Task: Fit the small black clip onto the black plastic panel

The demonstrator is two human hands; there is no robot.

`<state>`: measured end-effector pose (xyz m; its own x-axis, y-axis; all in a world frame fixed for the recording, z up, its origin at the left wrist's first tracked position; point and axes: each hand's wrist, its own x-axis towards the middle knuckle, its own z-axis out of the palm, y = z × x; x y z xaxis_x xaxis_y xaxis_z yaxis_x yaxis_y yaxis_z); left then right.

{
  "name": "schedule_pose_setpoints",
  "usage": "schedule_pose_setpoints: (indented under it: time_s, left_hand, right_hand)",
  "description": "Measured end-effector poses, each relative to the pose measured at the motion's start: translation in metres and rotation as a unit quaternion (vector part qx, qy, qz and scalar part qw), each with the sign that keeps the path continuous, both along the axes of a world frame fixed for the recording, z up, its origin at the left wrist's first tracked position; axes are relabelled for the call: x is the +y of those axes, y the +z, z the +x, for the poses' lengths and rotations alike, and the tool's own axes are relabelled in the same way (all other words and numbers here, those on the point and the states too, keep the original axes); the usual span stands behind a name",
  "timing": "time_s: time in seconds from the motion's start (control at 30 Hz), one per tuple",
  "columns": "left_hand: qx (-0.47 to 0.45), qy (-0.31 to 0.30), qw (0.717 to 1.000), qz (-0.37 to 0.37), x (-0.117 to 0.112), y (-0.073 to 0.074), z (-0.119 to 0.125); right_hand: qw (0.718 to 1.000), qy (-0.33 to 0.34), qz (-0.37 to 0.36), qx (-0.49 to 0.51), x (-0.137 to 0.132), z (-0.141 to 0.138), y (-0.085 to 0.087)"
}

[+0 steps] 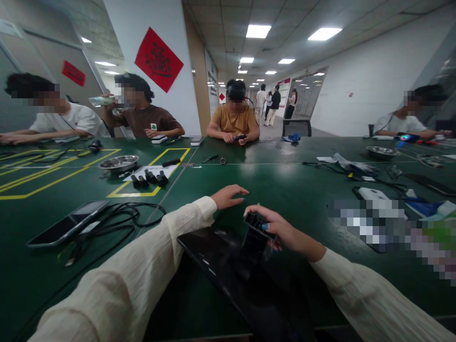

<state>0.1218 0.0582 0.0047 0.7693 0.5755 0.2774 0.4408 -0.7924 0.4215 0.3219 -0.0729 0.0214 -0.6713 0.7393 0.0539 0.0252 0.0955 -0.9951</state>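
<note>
My right hand (281,231) grips a small black plastic part (257,228) and holds it over a flat black panel (228,266) that lies on the green table (285,190) in front of me. My left hand (228,195) hovers just above the table beyond the panel, fingers stretched out and slightly curled, with nothing in it. Both arms wear cream knit sleeves.
A phone (67,223) with a black cable (121,216) lies at my left. Farther off stand a metal bowl (119,163) and small black parts (149,178) on white paper. A white device (374,194) and cables lie at right. Several people sit around the table.
</note>
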Motion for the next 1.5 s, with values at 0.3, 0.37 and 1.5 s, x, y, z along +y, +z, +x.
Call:
schedule_pose_setpoints:
  time_s: [0.3,0.37,1.5]
  left_hand:
    - [0.09,-0.058,0.984,0.141,0.008,-0.025,0.052]
    - [0.079,-0.063,0.984,0.148,0.007,-0.028,0.054]
    - [-0.328,0.303,0.892,-0.071,-0.084,-0.021,-0.028]
  right_hand:
    - [0.999,0.033,0.034,0.002,-0.008,0.002,0.004]
    - [0.999,0.028,0.031,0.002,-0.006,0.002,0.002]
    - [0.882,-0.244,-0.281,0.288,0.027,-0.021,-0.051]
